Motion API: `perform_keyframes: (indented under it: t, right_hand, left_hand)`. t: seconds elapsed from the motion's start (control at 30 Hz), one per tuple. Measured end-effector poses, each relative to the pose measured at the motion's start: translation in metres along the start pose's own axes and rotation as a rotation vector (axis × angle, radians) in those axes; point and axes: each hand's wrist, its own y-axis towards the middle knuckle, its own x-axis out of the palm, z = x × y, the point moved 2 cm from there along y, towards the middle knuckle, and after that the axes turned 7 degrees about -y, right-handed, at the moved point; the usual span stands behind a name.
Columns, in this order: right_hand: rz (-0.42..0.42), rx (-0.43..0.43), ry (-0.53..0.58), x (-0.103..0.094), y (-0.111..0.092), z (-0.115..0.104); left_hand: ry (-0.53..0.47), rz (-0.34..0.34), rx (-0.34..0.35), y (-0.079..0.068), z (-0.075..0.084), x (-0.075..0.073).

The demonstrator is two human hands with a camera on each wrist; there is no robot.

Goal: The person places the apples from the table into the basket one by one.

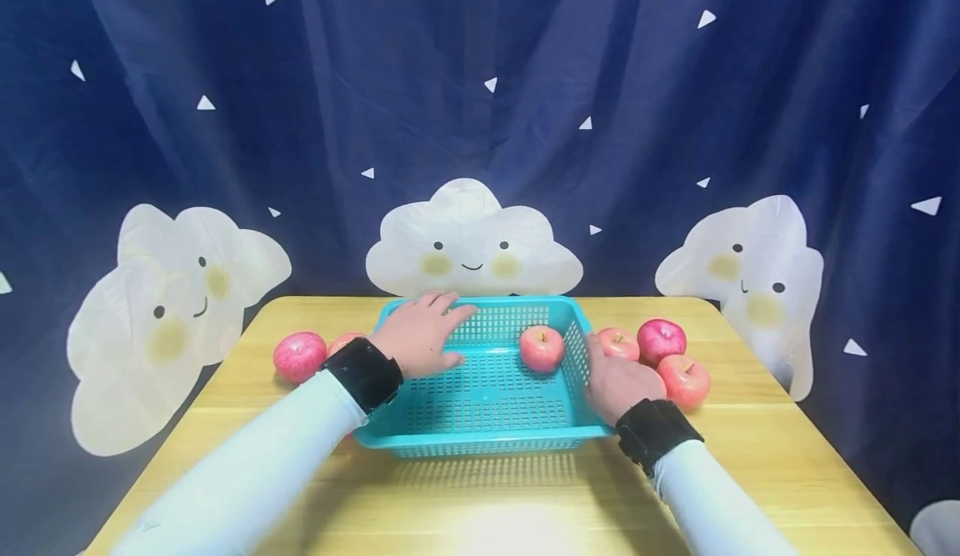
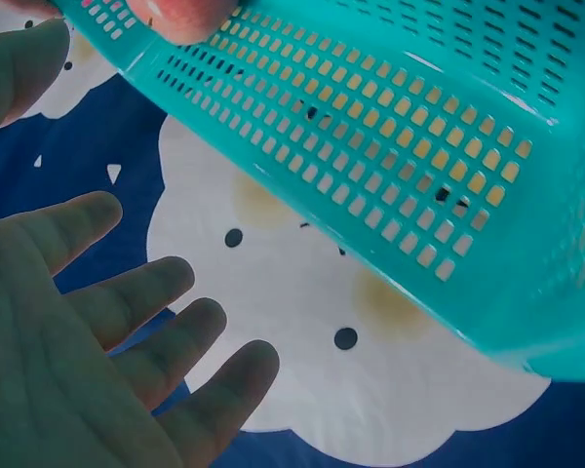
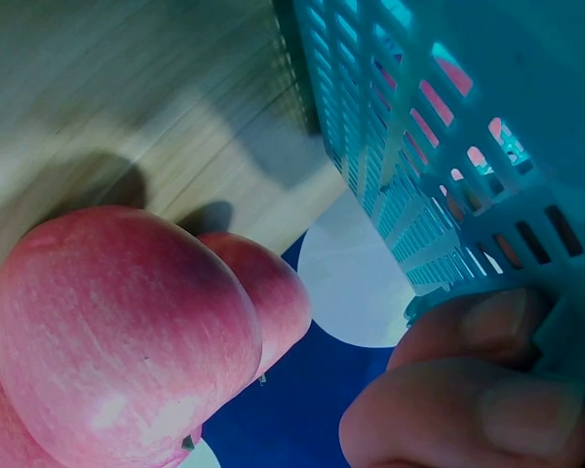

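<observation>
A turquoise plastic basket [image 1: 487, 438] with slotted walls is at the middle of the table, with one apple [image 1: 542, 348] inside toward its right end. My right hand [image 1: 622, 379] grips the basket's right side; in the right wrist view its curled fingers [image 3: 468, 409] lie against the wall. Over the basket's left part is my left hand [image 1: 423, 335], fingers spread and nothing held. In the left wrist view, those straight fingers [image 2: 214, 390] are apart from the basket's rim. Whether the left palm touches the rim is hidden.
Several apples lie right of the basket, including a darker one [image 1: 662, 341] and a paler one [image 1: 684, 381]. Left of it is another apple [image 1: 300, 357], with more partly hidden by the left arm. A dark blue curtain [image 1: 480, 122] hangs behind the wooden table [image 1: 750, 456].
</observation>
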Motion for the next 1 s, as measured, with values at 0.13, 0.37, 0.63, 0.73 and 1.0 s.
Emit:
perform_keyframes:
  t: [0.13,0.37,0.63,0.73,1.0]
  right_hand:
    - [0.008,0.003,0.005,0.001,0.000,0.001]
    - [0.006,-0.002,0.012,0.001,0.000,0.000]
    - [0.018,-0.006,-0.003,0.001,0.000,0.002]
    - [0.027,-0.009,-0.007,0.001,0.001,0.002]
    - [0.016,-0.008,0.001,0.002,0.001,0.002]
  left_hand:
    - [0.006,0.013,0.011,-0.009,-0.004,-0.004]
    - [-0.062,0.026,0.024,-0.025,-0.011,-0.008]
    - [-0.091,0.037,0.000,-0.040,-0.027,-0.007]
    - [-0.095,0.035,-0.015,-0.046,-0.031,-0.007]
    - [-0.097,0.051,-0.043,-0.068,-0.044,-0.007]
